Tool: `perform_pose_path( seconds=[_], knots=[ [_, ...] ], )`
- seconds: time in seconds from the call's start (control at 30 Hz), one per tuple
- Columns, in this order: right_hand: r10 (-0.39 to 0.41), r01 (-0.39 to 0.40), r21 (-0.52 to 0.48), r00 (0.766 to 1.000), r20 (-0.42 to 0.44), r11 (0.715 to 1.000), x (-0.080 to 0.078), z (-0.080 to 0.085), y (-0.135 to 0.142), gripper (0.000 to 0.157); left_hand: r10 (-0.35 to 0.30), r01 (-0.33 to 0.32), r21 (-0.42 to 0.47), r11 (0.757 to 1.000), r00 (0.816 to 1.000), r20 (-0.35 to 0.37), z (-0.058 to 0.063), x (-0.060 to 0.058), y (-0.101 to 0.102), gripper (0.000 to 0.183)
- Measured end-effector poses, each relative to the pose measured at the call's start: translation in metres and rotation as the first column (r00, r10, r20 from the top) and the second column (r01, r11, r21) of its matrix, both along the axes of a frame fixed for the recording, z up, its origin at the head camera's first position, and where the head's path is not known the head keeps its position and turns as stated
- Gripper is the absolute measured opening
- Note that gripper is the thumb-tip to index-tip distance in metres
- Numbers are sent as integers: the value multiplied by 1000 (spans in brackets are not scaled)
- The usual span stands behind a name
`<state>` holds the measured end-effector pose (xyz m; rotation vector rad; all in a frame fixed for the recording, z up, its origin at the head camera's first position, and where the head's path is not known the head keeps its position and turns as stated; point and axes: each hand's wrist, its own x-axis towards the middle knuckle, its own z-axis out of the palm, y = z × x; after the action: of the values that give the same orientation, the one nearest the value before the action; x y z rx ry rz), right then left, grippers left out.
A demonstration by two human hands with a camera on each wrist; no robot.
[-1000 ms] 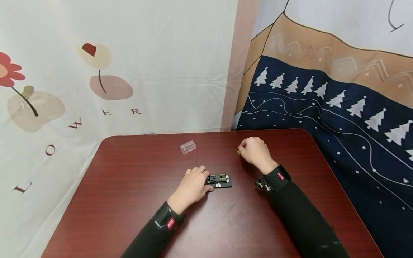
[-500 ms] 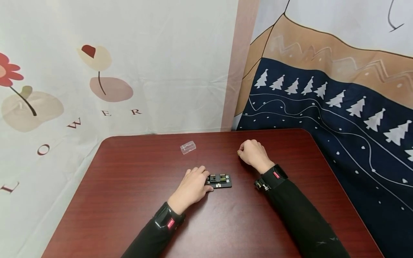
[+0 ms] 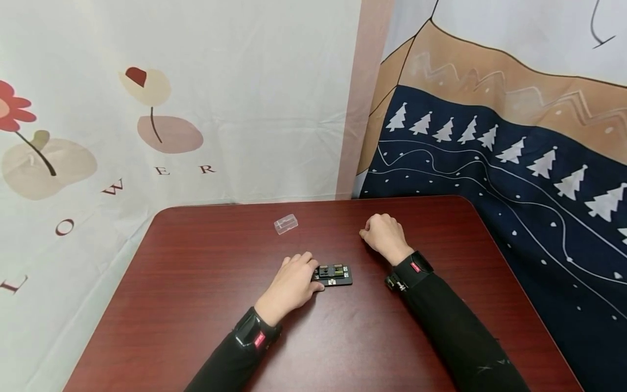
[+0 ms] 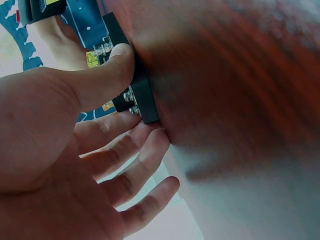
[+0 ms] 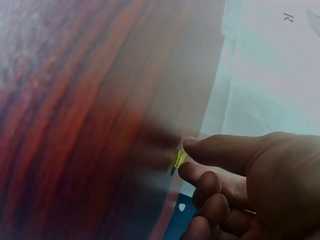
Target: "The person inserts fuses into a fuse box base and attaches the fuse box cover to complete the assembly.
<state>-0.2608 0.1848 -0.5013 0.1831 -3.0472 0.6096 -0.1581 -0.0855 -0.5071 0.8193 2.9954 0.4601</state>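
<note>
In the head view my left hand holds the left end of a black fuse block flat on the table. The left wrist view shows the thumb on one long side of the fuse block and fingertips at its end. Metal screws and yellow parts stand on it. Farther right, my right hand is close over the table. Its thumb and index finger pinch a small clear-yellow blade fuse with metal prongs, while the other fingers curl inward. In the head view the fingers hide this fuse.
A clear plastic cover lies behind the block, left of the right hand. The reddish-brown table ends at a rounded back edge near the printed cloth backdrop.
My right hand has shifted slightly left and nearer, turning so the yellow fuse is now out of sight in the head view. The left hand and block stay put.
</note>
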Motion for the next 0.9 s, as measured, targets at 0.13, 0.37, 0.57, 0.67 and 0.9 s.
perform_pose_path(
  seconds=[0.13, 0.37, 0.57, 0.67, 0.9],
  knots=[
    [-11, 12, 6, 1000, -19, 1000, -1, -1, -1, 25, -2, 2, -5, 1000, 1000, 1, 0, -2, -1, 42],
    [-14, 15, 16, 1000, -20, 1000, -3, -4, -1, 24, -8, 8, -4, 1000, 1000, 7, 0, -5, -4, 42],
    [-20, 20, 15, 1000, -20, 1000, -3, -2, -3, 27, -9, 9, -6, 1000, 1000, 11, 0, -5, -4, 42],
    [-21, 22, 20, 1000, -18, 1000, -4, -1, -3, 27, -9, 9, -7, 1000, 1000, 8, 0, -6, -4, 42],
    [-10, 10, 37, 1000, 2, 999, -4, 0, -6, 21, -8, 8, -5, 1000, 1000, 6, 0, -7, -4, 42]
  ],
)
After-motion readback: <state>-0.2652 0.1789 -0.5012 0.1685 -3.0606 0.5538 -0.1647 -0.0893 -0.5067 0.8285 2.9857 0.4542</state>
